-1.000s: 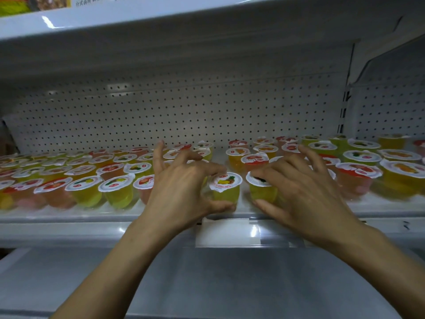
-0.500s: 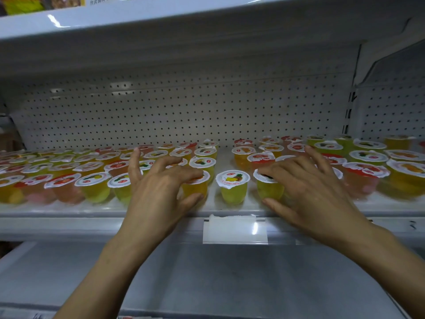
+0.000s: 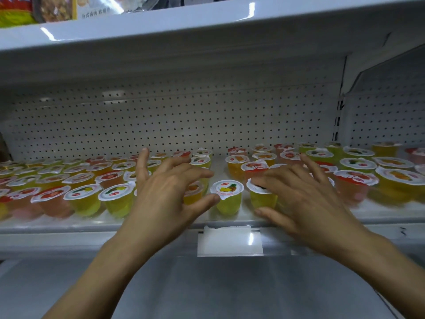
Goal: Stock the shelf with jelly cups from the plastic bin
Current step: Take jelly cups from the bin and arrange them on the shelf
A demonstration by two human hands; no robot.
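Several jelly cups with white foil lids fill the white shelf in rows of yellow, orange and pink. My left hand hovers over the front row with its fingers spread. An orange jelly cup sits between its index finger and thumb, and the thumb tip touches a yellow pineapple cup. My right hand lies with straight fingers across the lid of a yellow-green cup, its thumb at the shelf edge in front of that cup. The plastic bin is out of view.
A perforated white back panel closes the shelf behind the cups. Another shelf hangs overhead with packaged goods on it. A price-label holder sticks out from the front rail. Below is a bare grey shelf.
My left hand slid left off the pineapple cup and now spans the orange cup beside it. My right hand stayed on the yellow-green cup. The view moved slightly.
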